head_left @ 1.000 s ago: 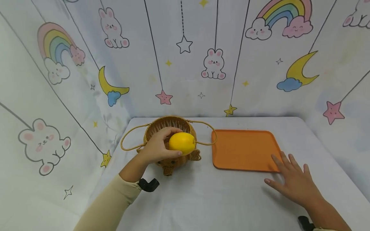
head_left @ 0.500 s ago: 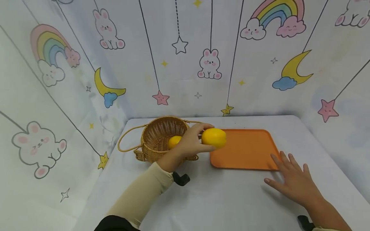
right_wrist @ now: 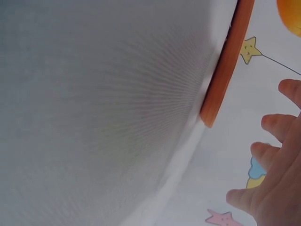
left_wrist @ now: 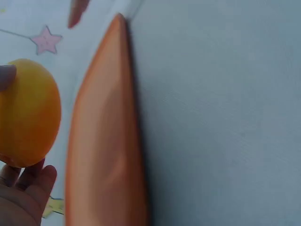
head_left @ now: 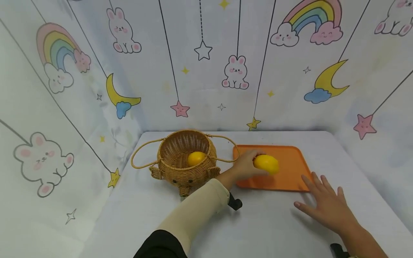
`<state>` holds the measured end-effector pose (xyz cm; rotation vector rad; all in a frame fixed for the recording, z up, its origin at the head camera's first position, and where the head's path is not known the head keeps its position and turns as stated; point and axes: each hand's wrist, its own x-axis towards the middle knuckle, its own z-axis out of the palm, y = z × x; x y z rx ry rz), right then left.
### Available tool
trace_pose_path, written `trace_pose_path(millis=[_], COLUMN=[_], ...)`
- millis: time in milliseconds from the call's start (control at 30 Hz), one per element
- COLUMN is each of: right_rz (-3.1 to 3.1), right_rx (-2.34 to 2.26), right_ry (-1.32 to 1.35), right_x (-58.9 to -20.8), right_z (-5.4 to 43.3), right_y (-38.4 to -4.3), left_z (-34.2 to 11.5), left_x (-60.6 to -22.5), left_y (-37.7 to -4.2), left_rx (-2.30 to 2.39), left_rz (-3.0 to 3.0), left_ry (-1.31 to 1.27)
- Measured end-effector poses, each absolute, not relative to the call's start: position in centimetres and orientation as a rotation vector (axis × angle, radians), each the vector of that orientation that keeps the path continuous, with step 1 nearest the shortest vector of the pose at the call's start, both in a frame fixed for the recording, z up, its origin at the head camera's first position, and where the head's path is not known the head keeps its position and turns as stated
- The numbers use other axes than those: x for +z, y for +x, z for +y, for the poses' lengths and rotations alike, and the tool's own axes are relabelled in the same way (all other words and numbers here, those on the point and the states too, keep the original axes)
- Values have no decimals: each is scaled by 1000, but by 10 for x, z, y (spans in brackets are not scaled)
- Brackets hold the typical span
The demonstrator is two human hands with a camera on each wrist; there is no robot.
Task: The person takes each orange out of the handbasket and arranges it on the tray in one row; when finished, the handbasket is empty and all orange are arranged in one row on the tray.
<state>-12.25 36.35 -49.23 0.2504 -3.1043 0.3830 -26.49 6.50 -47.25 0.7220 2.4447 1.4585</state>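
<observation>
My left hand (head_left: 246, 165) grips a yellow lemon (head_left: 266, 164) between thumb and fingers, over the orange tray (head_left: 290, 175). In the left wrist view the lemon (left_wrist: 30, 113) is held above the tray's surface, thumb on one side and fingertips on the other. A second yellow fruit (head_left: 196, 158) lies inside the wicker basket (head_left: 185, 173), left of my left arm. My right hand (head_left: 329, 206) is spread with straight fingers by the tray's front right corner and holds nothing; in the right wrist view its fingers (right_wrist: 277, 126) show apart from the tray edge.
The basket has an animal face and two looped handles (head_left: 142, 154), the right one reaching over the tray's left edge. A white cloth covers the table (head_left: 264, 222). Behind it hangs a printed backdrop (head_left: 206, 79) with rabbits, stars and rainbows.
My left hand has carried the lemon from above the basket rightward to over the tray, uncovering the fruit in the basket. The right hand has stayed nearly still.
</observation>
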Motion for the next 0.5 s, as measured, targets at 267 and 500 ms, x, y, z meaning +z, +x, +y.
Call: trace_pose_path(millis=[267,500], right_rz=[-3088,-3100], right_rx=[375,361], right_ry=[265,248], right_x=[-496,-494], right_z=[362,363], right_y=[-118,-117], left_z=[67,66], left_x=[-501,-508], left_y=[-269,-271], left_rx=[1434,1428], left_rz=[2556,2591], left_ry=[567,458])
